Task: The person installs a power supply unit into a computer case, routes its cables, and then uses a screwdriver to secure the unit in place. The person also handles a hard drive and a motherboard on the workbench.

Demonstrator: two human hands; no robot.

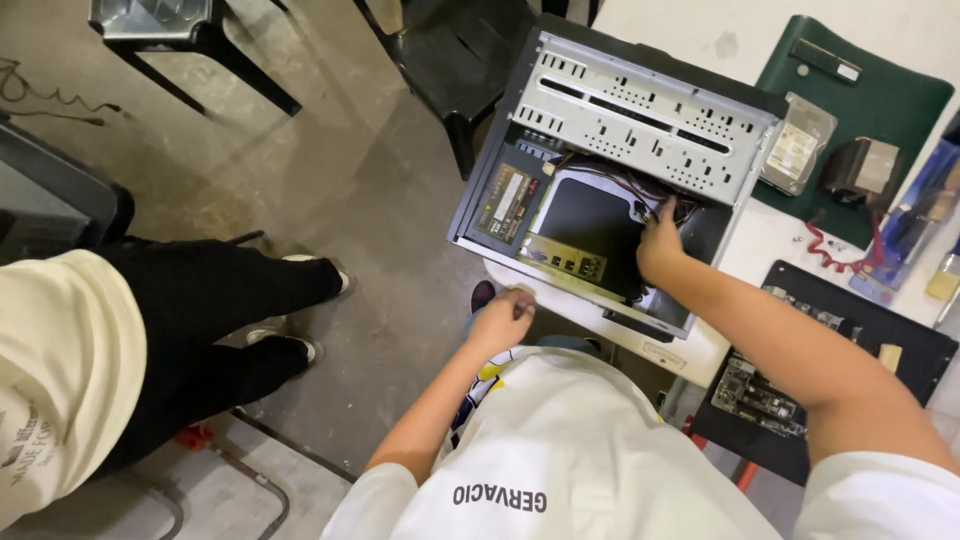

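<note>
White cotton of the wearer's shirt fills the near edge. The left hand is curled closed against the white table's front edge, nothing seen held. Just beyond its knuckles lies an open desktop computer case, black-walled with a perforated grey steel drive cage. The right hand is reached inside, fingers bent around a bundle of coloured wires. Left of those fingers sits a power supply carrying a rectangular tan label. Right of the forearm lies a bare motherboard on a black mat; beyond, a hard drive rests on a green mat.
</note>
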